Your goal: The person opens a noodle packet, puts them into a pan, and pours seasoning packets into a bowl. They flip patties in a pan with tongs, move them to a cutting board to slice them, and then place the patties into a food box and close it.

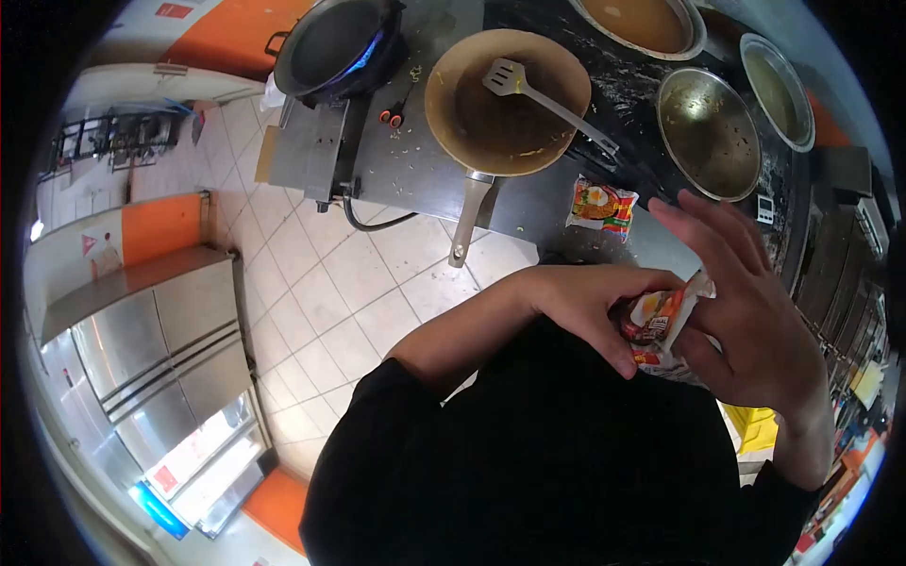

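Note:
My left hand [604, 311] is closed around a small printed instant noodle packet [653, 316], held close in front of my black shirt. The fingers of my right hand [750, 307] are stretched out and apart. Its thumb lies beside the crinkled edge of the packet, touching it or very near it. A second noodle packet [602, 208] of red, yellow and green print lies on the steel counter just beyond my hands. Part of the held packet is hidden by my fingers.
A tan frying pan [444, 108] with a slotted turner [547, 102] in it sits on the counter, handle towards me. Farther left, a black wok [330, 47] stands over a blue flame. Orange-handled scissors [392, 118], a steel bowl [708, 137] and food pans [698, 33] are around.

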Available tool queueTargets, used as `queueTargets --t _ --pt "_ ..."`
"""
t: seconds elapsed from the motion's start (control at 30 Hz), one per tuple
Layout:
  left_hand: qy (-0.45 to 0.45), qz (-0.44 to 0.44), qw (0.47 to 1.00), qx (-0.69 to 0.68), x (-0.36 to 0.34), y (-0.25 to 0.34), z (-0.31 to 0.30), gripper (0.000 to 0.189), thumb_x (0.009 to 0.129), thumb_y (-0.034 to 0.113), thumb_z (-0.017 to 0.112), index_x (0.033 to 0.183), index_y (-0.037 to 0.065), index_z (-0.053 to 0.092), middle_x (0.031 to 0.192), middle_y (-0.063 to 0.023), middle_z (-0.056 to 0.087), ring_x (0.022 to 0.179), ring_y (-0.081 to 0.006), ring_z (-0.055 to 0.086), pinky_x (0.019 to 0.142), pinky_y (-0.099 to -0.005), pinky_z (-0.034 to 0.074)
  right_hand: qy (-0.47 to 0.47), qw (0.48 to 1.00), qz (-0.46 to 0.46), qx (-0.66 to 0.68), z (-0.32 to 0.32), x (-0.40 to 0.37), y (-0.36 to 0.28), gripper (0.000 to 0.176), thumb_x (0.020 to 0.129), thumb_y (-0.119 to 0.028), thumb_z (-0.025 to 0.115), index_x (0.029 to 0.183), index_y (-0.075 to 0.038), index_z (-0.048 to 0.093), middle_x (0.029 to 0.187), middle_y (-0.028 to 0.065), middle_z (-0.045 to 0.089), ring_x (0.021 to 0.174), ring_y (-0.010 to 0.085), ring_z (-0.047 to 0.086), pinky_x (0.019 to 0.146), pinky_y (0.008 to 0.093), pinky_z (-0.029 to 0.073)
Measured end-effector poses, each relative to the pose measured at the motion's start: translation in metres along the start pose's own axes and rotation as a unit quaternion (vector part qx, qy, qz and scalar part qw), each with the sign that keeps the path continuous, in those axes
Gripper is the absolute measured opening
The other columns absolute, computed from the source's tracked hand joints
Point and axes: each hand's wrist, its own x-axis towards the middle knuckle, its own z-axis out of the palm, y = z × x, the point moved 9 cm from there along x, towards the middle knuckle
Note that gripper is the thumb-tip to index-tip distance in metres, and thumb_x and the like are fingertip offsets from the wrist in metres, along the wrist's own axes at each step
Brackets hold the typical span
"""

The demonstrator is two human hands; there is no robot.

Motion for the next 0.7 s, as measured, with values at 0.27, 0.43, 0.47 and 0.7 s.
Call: queueTargets --t 0.27,0.43,0.47,0.7 --pt "-0.021 -0.055 0.998 -0.008 -0.012 -0.003 0.007 0.095 0.069 0.017 0.093 0.142 -0.002 0.035 0.128 -0.0127 0.058 0.116 -0.0178 0.059 0.101 -0.0338 0.049 -0.099 0.991 -0.02 0.09 0.018 0.004 -0.004 0.027 0.082 -0.021 0.066 0.098 -0.002 0.076 0.157 0.0194 0.034 0.146 0.0422 0.029 0.117 0.0572 0.026" --pt "-0.021 -0.035 0.999 -0.013 -0.005 -0.001 0.004 0.096 0.068 0.017 0.094 0.142 -0.002 0.035 0.126 -0.0124 0.057 0.117 -0.0185 0.058 0.102 -0.0342 0.049 -0.038 0.996 -0.009 0.082 0.002 -0.004 -0.001 0.027 0.077 -0.021 0.076 0.098 -0.003 0.076 0.154 0.0185 0.038 0.146 0.0406 0.031 0.116 0.0561 0.03" --pt "-0.015 -0.016 1.0 0.01 -0.003 0.001 0.001 0.097 0.067 0.017 0.094 0.142 -0.002 0.035 0.126 -0.0122 0.057 0.118 -0.0186 0.058 0.102 -0.0341 0.048 -0.043 0.996 -0.013 0.074 0.002 -0.004 -0.003 0.029 0.075 -0.021 0.079 0.097 -0.003 0.076 0.153 0.0183 0.04 0.145 0.0406 0.033 0.115 0.0548 0.032" --pt "-0.062 -0.019 0.998 0.006 0.006 0.002 -0.002 0.109 0.063 0.022 0.097 0.147 -0.003 0.031 0.134 -0.0128 0.053 0.122 -0.0189 0.055 0.105 -0.0346 0.045 0.102 0.981 -0.056 0.156 -0.025 -0.024 0.018 0.025 0.084 -0.023 0.077 0.092 -0.001 0.069 0.131 0.0212 0.058 0.126 0.0364 0.057 0.099 0.0452 0.05"
